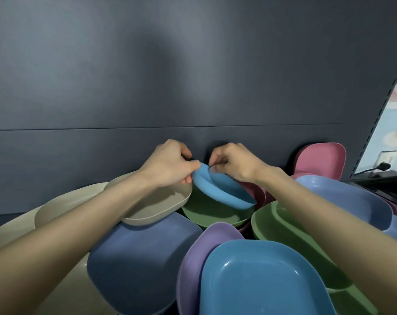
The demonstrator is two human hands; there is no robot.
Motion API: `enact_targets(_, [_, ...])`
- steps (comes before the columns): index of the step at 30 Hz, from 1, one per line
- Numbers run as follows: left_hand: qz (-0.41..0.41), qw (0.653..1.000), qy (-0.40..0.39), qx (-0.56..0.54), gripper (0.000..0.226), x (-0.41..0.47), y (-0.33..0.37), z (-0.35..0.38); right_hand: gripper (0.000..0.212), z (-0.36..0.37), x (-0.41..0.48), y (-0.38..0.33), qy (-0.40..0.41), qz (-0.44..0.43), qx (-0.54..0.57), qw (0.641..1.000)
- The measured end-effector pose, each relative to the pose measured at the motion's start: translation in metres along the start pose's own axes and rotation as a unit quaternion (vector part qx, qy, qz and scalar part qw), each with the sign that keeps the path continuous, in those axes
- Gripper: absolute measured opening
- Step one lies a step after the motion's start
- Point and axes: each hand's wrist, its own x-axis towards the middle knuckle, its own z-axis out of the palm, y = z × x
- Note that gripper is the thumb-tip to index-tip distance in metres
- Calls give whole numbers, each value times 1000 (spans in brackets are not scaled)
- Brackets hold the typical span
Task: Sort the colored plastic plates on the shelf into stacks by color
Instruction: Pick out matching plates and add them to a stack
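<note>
A small bright blue plate (222, 192) is tilted near the back wall, above a green plate (213, 214). My left hand (170, 164) pinches its far rim from the left. My right hand (233, 162) pinches the same rim from the right. Around it lie a beige plate (156, 208), a dark blue plate (142, 260), a purple plate (204, 251), a large bright blue plate (265, 283), a second green plate (290, 242), a periwinkle plate (343, 201) and a pink plate (322, 160) leaning on the wall.
A dark grey back panel (193, 76) closes the shelf behind the plates. More beige plates (56, 208) lie at the left. A slotted shelf upright (375, 126) stands at the right, with a picture and a black cable beyond it.
</note>
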Motion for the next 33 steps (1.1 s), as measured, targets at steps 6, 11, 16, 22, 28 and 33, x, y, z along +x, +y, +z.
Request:
enact_targets(6, [88, 995, 52, -3, 23, -14, 4, -11, 15, -31, -23, -9, 106, 43, 72, 991])
enact_targets(11, [150, 983, 91, -51, 23, -36, 17, -10, 20, -53, -64, -24, 129, 88, 170, 973])
enact_targets(16, [138, 979, 37, -147, 22, -69, 46, -1, 13, -69, -103, -44, 236, 53, 202, 949])
enact_targets(22, [125, 963, 59, -232, 29, -104, 73, 3, 36, -87, -162, -55, 183, 55, 365, 911])
enact_targets(28, [103, 979, 7, -174, 33, -144, 83, 31, 31, -87, -212, -38, 128, 50, 341, 930])
enact_targets(33, [111, 988, -98, -35, 36, -161, 83, 34, 30, -97, -241, -27, 151, 56, 304, 939])
